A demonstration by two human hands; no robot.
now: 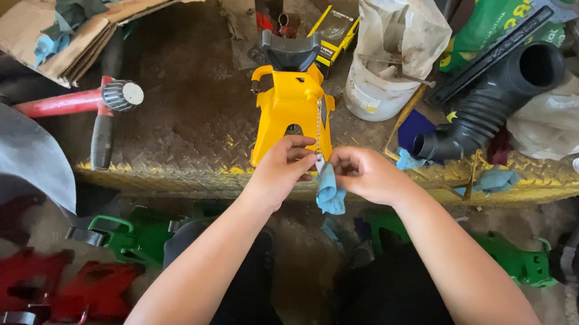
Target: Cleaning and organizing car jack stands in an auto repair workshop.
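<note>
wiping: you rub the small pin on the chain of the yellow stand with a blue rag.
risk: i think the pin could slip and swing away.
left hand: fingers pinch the pin end.
right hand: curled tight on the rag.
stand: upright on the metal bench.

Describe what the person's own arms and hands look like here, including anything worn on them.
Both arms are bare from the bottom edge of the picture up to the fingers: no sleeves, no gloves. The left hand and the right hand show no rings, and neither wrist carries a watch or band. The fingernails look short and unpainted. Dark trousers show below the arms.
</note>
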